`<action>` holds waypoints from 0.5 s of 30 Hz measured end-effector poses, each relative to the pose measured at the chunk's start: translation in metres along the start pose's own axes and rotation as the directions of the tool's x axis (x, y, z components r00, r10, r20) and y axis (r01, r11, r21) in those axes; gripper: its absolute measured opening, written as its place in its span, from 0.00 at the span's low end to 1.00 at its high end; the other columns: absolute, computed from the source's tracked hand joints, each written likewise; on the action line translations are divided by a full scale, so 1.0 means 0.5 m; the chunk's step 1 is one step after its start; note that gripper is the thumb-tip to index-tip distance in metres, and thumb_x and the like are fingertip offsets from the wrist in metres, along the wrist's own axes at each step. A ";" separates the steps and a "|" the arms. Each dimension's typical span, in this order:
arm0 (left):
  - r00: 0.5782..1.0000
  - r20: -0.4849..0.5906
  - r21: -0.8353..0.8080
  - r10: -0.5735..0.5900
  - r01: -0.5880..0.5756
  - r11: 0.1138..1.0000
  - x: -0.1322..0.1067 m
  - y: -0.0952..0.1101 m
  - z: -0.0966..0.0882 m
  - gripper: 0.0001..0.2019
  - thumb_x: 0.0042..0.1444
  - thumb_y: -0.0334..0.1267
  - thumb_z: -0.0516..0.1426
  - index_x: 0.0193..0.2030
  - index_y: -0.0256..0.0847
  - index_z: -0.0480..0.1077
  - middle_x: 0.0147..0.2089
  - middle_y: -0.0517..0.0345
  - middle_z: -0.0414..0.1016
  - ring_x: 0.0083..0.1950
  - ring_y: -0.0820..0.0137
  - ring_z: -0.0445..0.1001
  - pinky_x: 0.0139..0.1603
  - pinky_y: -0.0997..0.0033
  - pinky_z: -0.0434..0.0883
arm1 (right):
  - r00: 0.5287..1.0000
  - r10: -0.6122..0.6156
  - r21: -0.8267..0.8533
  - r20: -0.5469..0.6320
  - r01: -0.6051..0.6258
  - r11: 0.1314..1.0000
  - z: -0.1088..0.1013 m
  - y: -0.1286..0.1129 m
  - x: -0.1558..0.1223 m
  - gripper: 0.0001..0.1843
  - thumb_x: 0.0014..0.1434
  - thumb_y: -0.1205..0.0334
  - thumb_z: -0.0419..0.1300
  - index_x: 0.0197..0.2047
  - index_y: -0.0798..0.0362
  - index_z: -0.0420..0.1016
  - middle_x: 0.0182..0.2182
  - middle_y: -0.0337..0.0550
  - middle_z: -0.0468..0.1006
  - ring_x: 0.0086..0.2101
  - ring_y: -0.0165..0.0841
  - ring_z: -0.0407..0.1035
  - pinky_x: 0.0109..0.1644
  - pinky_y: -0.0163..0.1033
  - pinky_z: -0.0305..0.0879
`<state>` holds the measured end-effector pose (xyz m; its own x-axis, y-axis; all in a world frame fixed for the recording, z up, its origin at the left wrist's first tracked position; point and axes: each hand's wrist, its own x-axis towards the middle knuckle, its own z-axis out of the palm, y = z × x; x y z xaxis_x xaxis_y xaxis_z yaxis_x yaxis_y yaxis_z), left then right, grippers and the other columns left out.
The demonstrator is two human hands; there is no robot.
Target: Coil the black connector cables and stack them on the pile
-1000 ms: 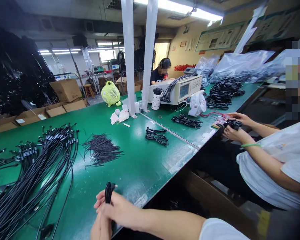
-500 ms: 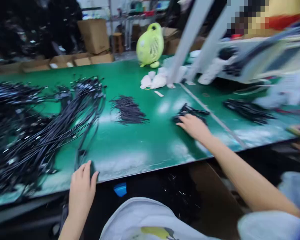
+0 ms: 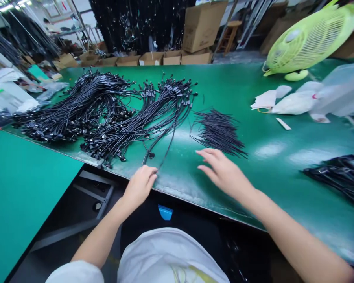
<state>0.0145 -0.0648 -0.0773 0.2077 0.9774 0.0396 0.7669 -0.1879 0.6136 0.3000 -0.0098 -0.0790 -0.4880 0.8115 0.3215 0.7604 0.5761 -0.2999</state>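
My left hand [image 3: 141, 181] is at the table's front edge, its fingers closed on a black cable [image 3: 168, 146] that runs up into a loose spread of cables [image 3: 135, 127]. Over the table, my right hand [image 3: 224, 169] has its fingers stretched apart and holds nothing. Just beyond its fingertips lies a pile of short, thin black strips, like twist ties [image 3: 220, 131]. A second, larger heap of black cables [image 3: 88, 94] is farther left. At the right edge rests a bundle of folded black cables [image 3: 339, 173], partly cut off by the frame.
The green table [image 3: 177, 196] meets a lower green surface [image 3: 26, 188] on the left. A lime-green fan [image 3: 309, 43] stands at the back right, near white crumpled wrappings [image 3: 295, 103] and a white strip [image 3: 283, 124]. Cardboard boxes [image 3: 205, 25] line the far side.
The view has swung left. My right hand has left the folded cable bundle and come over near the thin strips. My left hand has closed on a cable.
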 end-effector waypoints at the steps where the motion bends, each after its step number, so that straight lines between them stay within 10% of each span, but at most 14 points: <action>1: 0.997 0.078 -0.176 -0.013 0.026 0.984 -0.016 0.025 -0.011 0.12 0.66 0.39 0.48 0.48 0.40 0.69 0.39 0.54 0.71 0.38 0.67 0.70 0.43 0.66 0.68 | 0.997 -0.068 0.000 0.029 0.068 0.998 0.017 -0.034 0.033 0.22 0.66 0.57 0.52 0.62 0.51 0.64 0.57 0.54 0.68 0.51 0.41 0.70 0.50 0.44 0.71; 6: 0.919 0.393 -0.646 -0.030 0.299 0.703 -0.124 0.073 -0.078 0.15 0.64 0.44 0.52 0.53 0.42 0.69 0.31 0.61 0.66 0.23 0.78 0.58 0.29 0.73 0.62 | 0.980 -0.136 -0.096 0.143 0.151 0.984 0.053 -0.058 0.226 0.17 0.67 0.56 0.53 0.37 0.56 0.78 0.36 0.46 0.77 0.33 0.30 0.70 0.35 0.32 0.64; 12: 0.894 0.099 -0.796 -0.438 0.336 0.504 -0.178 -0.085 -0.135 0.10 0.60 0.44 0.57 0.42 0.40 0.72 0.22 0.65 0.58 0.23 0.76 0.57 0.25 0.75 0.56 | 0.985 0.067 -0.197 -0.156 -0.098 0.975 -0.131 0.031 0.365 0.21 0.68 0.55 0.51 0.39 0.64 0.77 0.35 0.50 0.76 0.37 0.29 0.67 0.41 0.35 0.60; 15: 0.918 0.077 -0.939 -0.389 0.198 0.281 -0.162 -0.113 -0.134 0.14 0.56 0.43 0.60 0.26 0.39 0.66 0.24 0.63 0.60 0.23 0.76 0.59 0.23 0.76 0.57 | 0.967 -0.025 -0.127 -0.252 -0.007 0.992 -0.203 -0.004 0.364 0.22 0.65 0.49 0.54 0.40 0.61 0.77 0.39 0.50 0.75 0.45 0.33 0.67 0.51 0.40 0.60</action>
<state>-0.0863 -0.1271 -0.0624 -0.0605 0.9629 -0.2630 -0.3136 0.2318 0.9208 0.2530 0.1267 0.0715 -0.3834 0.7459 0.5447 0.8120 0.5533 -0.1860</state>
